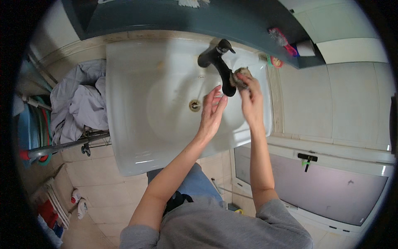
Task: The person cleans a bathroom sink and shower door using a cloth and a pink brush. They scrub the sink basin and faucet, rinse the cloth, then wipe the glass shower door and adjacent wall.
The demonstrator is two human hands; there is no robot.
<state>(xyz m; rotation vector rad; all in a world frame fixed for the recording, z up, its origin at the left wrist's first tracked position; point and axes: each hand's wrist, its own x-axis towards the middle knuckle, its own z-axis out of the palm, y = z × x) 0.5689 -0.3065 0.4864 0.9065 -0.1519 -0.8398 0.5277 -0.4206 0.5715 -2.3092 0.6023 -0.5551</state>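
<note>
A crumpled brownish-grey rag [242, 76] is bunched in my right hand [252, 99] and lies against the right side of the black faucet's [224, 73] spout. My left hand [212, 110] is just left of the spout's tip, its fingers curved and a little apart, with nothing in it. Whether its fingertips touch the spout, I cannot tell. Both hands are over the white washbasin [133, 93]. The drain [195, 105] shows left of my left hand.
A dark shelf [174, 21] runs behind the basin, with a pink-handled brush [283, 42] at its right. Grey cloth [88, 99] is heaped at the left beside a metal rail [68, 146]. A framed door or window panel [314, 186] stands lower right. Bottles [81, 208] sit on the floor.
</note>
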